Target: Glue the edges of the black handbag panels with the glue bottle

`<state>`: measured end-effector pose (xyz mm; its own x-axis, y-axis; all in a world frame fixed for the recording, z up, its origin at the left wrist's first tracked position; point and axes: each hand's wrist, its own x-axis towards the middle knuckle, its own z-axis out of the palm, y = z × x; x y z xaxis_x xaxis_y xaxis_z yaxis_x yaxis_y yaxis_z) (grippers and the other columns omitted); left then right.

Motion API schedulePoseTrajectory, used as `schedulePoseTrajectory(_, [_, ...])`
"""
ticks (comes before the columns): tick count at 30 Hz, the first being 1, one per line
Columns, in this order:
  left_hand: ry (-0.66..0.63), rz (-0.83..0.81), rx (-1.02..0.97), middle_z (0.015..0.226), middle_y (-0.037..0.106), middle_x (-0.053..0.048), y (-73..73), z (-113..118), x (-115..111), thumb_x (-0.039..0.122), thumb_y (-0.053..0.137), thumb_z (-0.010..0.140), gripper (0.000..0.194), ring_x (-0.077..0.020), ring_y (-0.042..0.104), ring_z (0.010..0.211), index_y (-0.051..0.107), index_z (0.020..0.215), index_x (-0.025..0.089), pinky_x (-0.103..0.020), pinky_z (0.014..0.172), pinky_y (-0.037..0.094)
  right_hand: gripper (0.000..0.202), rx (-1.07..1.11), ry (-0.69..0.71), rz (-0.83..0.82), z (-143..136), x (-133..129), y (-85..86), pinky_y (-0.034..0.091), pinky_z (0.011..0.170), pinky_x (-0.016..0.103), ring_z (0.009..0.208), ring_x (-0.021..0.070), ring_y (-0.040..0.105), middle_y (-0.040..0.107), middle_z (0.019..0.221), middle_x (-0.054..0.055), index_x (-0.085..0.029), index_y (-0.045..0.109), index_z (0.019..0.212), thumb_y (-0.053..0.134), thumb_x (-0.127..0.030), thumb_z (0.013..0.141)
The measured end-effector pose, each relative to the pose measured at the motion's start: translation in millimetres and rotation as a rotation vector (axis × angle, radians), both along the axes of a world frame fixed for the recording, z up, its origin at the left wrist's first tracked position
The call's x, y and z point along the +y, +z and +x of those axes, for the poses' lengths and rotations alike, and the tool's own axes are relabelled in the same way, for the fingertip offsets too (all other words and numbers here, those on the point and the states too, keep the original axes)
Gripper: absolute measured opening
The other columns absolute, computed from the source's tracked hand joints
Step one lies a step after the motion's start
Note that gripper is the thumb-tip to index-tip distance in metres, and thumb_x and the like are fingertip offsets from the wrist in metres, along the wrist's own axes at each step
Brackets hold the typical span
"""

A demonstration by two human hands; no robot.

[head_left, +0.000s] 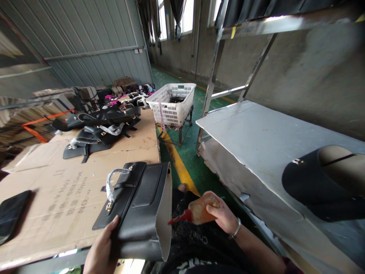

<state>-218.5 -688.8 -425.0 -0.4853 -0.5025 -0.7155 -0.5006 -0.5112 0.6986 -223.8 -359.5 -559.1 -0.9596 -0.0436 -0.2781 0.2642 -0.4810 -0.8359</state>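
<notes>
My left hand grips the near end of a black leather handbag, thumb on top. The bag lies at the cardboard-covered table's edge, its pale raw side edge facing right. Its handle is wrapped in clear plastic and joined by gold-coloured fittings. My right hand is closed around a squeeze bottle of amber liquid, probably glue. The bottle is tilted, and its red nozzle points left, close to the bag's pale edge. Whether the tip touches that edge I cannot tell.
More black bags lie farther back on the cardboard; a dark phone-like slab sits at left. A white basket stands on a metal frame ahead. To the right, a grey-topped table bears a curved black leather piece.
</notes>
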Motion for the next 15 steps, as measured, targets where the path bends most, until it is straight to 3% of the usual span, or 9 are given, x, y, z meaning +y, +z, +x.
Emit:
schedulePoseTrajectory(8, [0.026, -0.005, 0.004, 0.056, 0.066, 0.000, 3.9, -3.2, 6.8, 0.015, 0.066, 0.087, 0.010, -0.0168, 0.055, 0.038, 0.072, 0.079, 0.013, -0.029, 0.036, 0.044, 0.048, 0.080, 0.094, 0.007, 8.0, 2.1, 2.0, 0.044, 0.065, 0.030, 0.069, 0.0178, 0.059, 0.066, 0.073, -0.001, -0.022, 0.067, 0.091, 0.094, -0.047, 0.060])
schedulePoseTrajectory(12, [0.038, -0.022, 0.027, 0.056, 0.066, 0.001, 2.7, -2.3, 6.7, 0.013, 0.067, 0.087, 0.010, -0.0160, 0.054, 0.038, 0.073, 0.080, 0.013, -0.028, 0.035, 0.043, 0.048, 0.065, 0.053, 0.062, 4.4, 6.5, -4.6, 0.045, 0.066, 0.031, 0.069, 0.0188, 0.060, 0.067, 0.074, -0.001, -0.022, 0.067, 0.093, 0.094, -0.046, 0.061])
schedulePoseTrajectory(15, [0.022, -0.011, 0.044, 0.057, 0.067, 0.000, 1.6, -1.4, 7.5, 0.013, 0.066, 0.087, 0.012, -0.0145, 0.054, 0.038, 0.072, 0.076, 0.013, -0.025, 0.035, 0.043, 0.049, 0.033, -0.052, 0.105, -1.1, 8.5, -7.8, 0.048, 0.069, 0.033, 0.072, 0.0209, 0.061, 0.069, 0.077, -0.001, -0.023, 0.067, 0.093, 0.094, -0.046, 0.060])
